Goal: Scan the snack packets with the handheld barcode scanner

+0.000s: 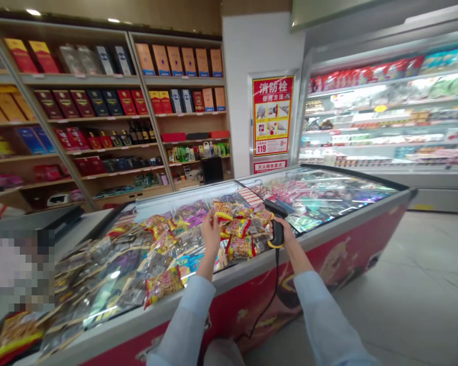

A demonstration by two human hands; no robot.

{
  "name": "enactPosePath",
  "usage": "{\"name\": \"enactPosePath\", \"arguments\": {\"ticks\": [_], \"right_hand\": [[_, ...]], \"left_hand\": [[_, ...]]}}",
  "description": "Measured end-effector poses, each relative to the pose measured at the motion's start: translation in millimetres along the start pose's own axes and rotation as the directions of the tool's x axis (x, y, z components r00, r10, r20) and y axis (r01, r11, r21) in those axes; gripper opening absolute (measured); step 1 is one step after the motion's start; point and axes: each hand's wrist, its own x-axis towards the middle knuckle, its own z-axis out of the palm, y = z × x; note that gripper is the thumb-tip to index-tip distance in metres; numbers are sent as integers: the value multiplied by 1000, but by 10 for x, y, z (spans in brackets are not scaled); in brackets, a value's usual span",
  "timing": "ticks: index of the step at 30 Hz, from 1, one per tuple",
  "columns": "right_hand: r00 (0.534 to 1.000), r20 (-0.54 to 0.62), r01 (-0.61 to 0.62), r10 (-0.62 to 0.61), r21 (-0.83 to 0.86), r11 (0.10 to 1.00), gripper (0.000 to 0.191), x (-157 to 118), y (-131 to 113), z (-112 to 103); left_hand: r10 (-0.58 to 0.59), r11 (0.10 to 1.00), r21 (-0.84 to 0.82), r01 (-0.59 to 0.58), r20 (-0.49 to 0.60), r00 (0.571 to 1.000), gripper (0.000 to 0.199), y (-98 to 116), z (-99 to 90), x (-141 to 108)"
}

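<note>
Nearest to me are my two light blue sleeves [187, 312]. A black cord [276, 279] hangs down in front of the red side of the freezer [351, 256] and curls close to my knee. If I step away fast, the cord could catch on my leg and tug what it is tied to.

On the near edge of the freezer, to the left, one yellow and red bag [163, 285] lies by itself. A bump from my left arm might push it off onto the floor [408, 274].

A bit farther off, my right hand [287, 234] is wrapped around the handle of a black and yellow scanner [278, 235]. My left hand [211, 233] pinches the left end of a snack bag [223, 210], which is on top of a small heap of bags [239, 247] between my hands. The heap looks loose and slippery to me, so a hard pull on the top bag could make the others slide. If I squeeze too tight, the bag might crumple and the snacks inside might break.

Far back on the left are tall shelves [193, 115] full of boxes. A red poster [272, 117] is on the wall, and a bright fridge [442, 184] stands far to the right.
</note>
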Motion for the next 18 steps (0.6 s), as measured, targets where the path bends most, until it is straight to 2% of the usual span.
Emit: {"name": "enactPosePath", "arguments": {"ticks": [4,9,18], "right_hand": [[999,-41,23,-24,-10,1000,29,101,89,-136],[999,-49,6,-6,2,1000,27,178,179,-207],[989,-104,-105,104,-3,995,19,249,189,-197]], "left_hand": [[-4,999,47,2,48,999,40,-137,173,-78],[42,998,40,-48,147,988,42,-395,200,-245],[29,992,119,-49,159,987,44,-403,198,-245]]}}
